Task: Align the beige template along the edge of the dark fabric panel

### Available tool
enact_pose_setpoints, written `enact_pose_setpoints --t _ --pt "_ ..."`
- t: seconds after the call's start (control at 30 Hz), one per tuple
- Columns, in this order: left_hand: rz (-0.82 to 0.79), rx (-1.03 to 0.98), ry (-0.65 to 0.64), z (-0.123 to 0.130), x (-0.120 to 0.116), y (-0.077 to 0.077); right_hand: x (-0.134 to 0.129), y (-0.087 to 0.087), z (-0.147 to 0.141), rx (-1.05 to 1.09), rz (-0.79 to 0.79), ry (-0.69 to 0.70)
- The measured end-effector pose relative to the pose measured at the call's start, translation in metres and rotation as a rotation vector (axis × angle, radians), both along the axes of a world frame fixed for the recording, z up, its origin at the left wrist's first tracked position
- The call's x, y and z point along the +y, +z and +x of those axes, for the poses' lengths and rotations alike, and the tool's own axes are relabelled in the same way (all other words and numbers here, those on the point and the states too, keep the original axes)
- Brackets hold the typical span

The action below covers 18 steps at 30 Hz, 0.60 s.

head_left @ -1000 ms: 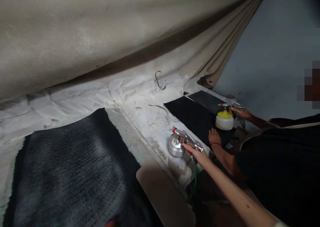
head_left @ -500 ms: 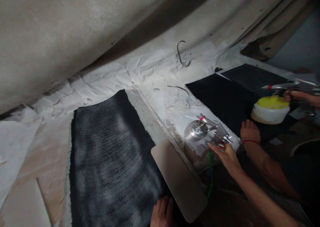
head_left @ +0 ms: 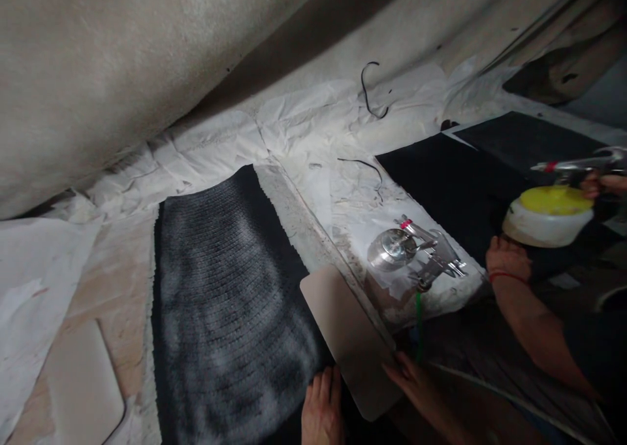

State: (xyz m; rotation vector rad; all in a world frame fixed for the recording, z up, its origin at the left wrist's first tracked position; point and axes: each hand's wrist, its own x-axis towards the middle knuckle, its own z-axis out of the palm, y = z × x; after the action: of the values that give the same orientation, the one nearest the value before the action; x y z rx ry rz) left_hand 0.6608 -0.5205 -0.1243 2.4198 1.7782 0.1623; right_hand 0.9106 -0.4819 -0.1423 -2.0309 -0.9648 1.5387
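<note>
The board [head_left: 350, 340] slants from far left to near right beside the black cloth [head_left: 220, 314], right fingers [head_left: 402, 378] at its right edge, left fingers [head_left: 324, 389] close together at the cloth; whether either grips, I cannot tell.

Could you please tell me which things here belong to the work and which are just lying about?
Likely in the work:
textured black sheet, by the left hand
rounded board, by the right hand
metal spray gun, set down

Likely just lying about:
upper dark strand
lower dark strand

Bare left hand [head_left: 322, 407]; bare right hand [head_left: 410, 381] and forearm [head_left: 443, 415]
</note>
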Motion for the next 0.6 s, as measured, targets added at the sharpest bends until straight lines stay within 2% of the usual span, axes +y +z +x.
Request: enact_pose_setpoints --t 0.1,0.33,0.47,0.6 --pt "-0.014 -0.003 0.005 0.0 -0.001 -0.001 0.008 0.007 0.002 0.055 -0.028 -0.031" --pt "-0.017 0.003 0.03 0.0 -0.002 0.002 0.021 0.03 0.027 0.089 0.001 -0.142" --pt "-0.053 -0.002 0.014 0.001 0.001 0.007 0.036 0.054 0.038 0.067 0.066 -0.2" --pt "-0.079 0.002 0.026 0.003 0.003 0.011 0.058 0.085 0.037 0.083 0.154 -0.198"
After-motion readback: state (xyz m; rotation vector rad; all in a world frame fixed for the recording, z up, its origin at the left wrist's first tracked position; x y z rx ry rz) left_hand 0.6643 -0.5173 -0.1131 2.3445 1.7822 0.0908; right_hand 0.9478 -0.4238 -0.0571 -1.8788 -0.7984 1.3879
